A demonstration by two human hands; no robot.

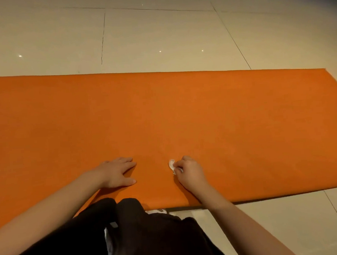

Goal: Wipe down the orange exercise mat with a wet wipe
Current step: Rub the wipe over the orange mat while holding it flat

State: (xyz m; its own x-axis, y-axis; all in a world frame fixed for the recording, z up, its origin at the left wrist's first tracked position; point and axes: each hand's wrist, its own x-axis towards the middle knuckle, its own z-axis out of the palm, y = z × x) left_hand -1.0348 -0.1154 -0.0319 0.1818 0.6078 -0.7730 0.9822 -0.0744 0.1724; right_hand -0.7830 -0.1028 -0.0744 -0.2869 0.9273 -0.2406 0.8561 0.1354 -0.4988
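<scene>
On the mat (182, 110), the left hand (117, 173) lies spread flat; at its 3 o'clock the right hand (190, 173) pinches a wipe (172, 164).

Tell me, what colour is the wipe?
White; the wet wipe shows bunched in the right hand, head view.

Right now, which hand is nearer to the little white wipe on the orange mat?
Right. The right hand pinches the wipe against the mat. The left hand lies flat on the mat to the wipe's left, not touching it.
</scene>
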